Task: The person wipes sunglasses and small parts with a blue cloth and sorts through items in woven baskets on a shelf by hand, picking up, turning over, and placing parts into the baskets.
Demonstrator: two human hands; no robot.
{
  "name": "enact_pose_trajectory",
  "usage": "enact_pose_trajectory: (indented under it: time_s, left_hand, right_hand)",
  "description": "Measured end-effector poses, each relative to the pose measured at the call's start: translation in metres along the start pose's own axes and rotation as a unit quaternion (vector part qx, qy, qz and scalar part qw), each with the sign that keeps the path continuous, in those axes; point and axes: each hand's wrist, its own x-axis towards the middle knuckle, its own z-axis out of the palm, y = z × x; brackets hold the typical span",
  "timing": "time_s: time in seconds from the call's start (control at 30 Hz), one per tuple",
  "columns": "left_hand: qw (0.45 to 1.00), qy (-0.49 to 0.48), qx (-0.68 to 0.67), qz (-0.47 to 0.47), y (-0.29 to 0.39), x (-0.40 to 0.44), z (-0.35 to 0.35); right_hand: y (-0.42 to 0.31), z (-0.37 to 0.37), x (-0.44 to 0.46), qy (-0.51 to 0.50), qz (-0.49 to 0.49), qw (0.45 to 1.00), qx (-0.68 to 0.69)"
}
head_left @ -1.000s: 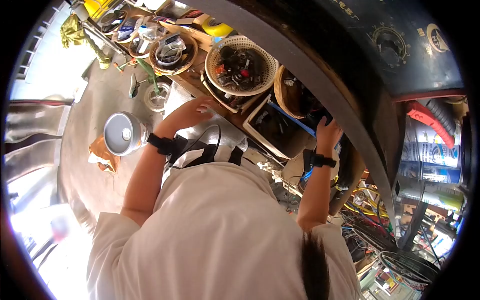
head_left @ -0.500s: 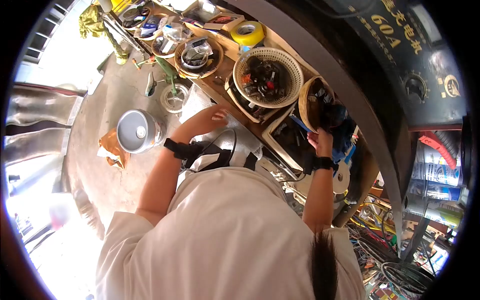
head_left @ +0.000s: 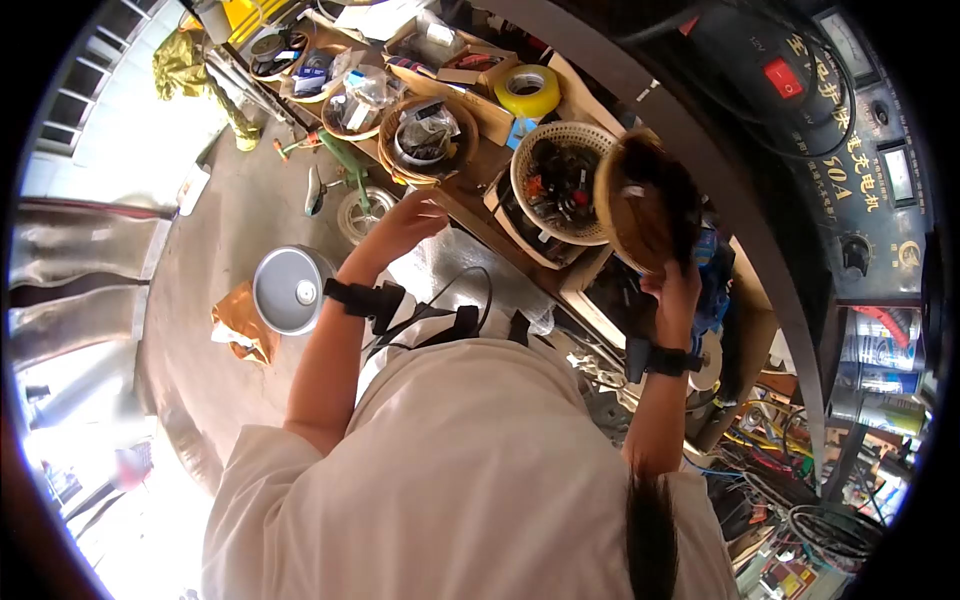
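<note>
My right hand (head_left: 674, 287) grips the near edge of a round brown basket (head_left: 632, 215). The basket is tilted up on its side, and its dark contents are mostly in shadow. It overlaps the right side of a cream plastic basket (head_left: 521, 178) full of small dark parts, with a few red and orange pieces among them. Held in the air near the bench's front edge, my left hand (head_left: 408, 226) is empty, with loosely bent fingers apart.
Left along the bench are a brown basket (head_left: 468, 150) with a bowl in it and a yellow tape roll (head_left: 527, 92). A grey-lidded bucket (head_left: 285, 290) and a paper bag (head_left: 240, 325) stand on the floor. A black charger panel (head_left: 830, 130) is at the upper right.
The brown basket has been raised and tilted more, moving over the cream basket's side with my right hand. My left hand stays empty. The whole view has shifted slightly.
</note>
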Motion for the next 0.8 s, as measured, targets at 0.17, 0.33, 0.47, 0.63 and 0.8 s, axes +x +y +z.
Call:
enact_pose_trajectory:
  time_s: [0.17, 0.33, 0.47, 0.63, 0.8]
  left_hand:
    - [0.991, -0.011, -0.129, -0.016, 0.033, 0.013, -0.002]
    - [0.985, 0.0, -0.171, -0.012, 0.042, 0.018, -0.028]
    - [0.973, 0.04, -0.224, -0.043, 0.017, 0.037, -0.063]
    - [0.981, 0.017, -0.193, -0.016, -0.022, 0.068, -0.093]
    - [0.979, -0.006, -0.202, 0.033, -0.069, 0.106, -0.091]
  right_hand:
    - [-0.016, 0.099, -0.017, -0.105, 0.007, 0.993, -0.055]
    - [0.008, 0.196, -0.016, -0.215, 0.063, 0.973, -0.059]
    - [0.046, 0.237, -0.004, -0.244, 0.012, 0.969, -0.045]
    - [0.047, 0.238, -0.023, -0.201, 0.06, 0.977, -0.044]
    - [0.055, 0.194, -0.03, -0.155, 0.055, 0.986, -0.015]
